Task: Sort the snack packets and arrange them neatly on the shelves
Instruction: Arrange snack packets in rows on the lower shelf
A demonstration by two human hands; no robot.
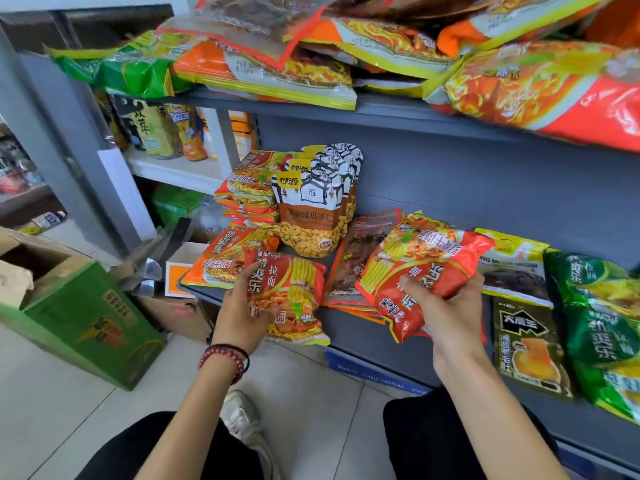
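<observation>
Fingers [247, 271]: left hand [237, 308] grips left noodle packet [298, 289], right hand [448, 306] grips right noodle packet [426, 251]; seed pouches [311, 216] upright behind.

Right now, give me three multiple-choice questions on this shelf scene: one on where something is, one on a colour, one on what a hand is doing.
1. Where does the green carton stand? A on the top shelf; B on the floor, at the left; C on the person's lap.
2. What colour is the snack packet in the right hand? A red; B blue; C white.
3. What is the left hand doing? A hanging empty; B gripping a noodle packet; C pressing the floor.
Answers: 1 B, it sits on the floor beside the shelving. 2 A, its wrapper is mostly red. 3 B, fingers curl round the packet's edge.
</observation>
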